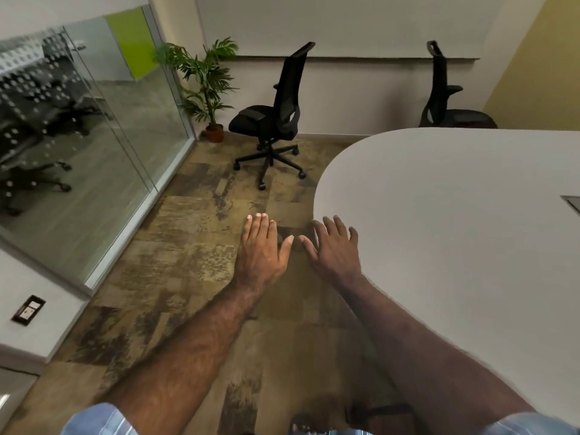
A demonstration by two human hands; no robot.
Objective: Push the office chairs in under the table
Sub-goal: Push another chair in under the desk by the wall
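Bare skin, nothing held: the left hand and the right hand both reach forward palm-down with fingers spread, empty, thumbs nearly meeting above the mottled brown carpet. The right hand hovers just beside the rounded end of the pale table, apparently not resting on it. That outstretched pose reads as readiness to take hold of a chair back, though no chair is within reach yet. The nearer office chair stands well apart from the table, out on the open floor near the potted plant, its seat turned away toward the glass wall, so it likely needs swivelling as well as rolling. A second office chair sits behind the far edge of the table against the wall, also not tucked in. Both chairs look untouched, so the job seems barely begun.
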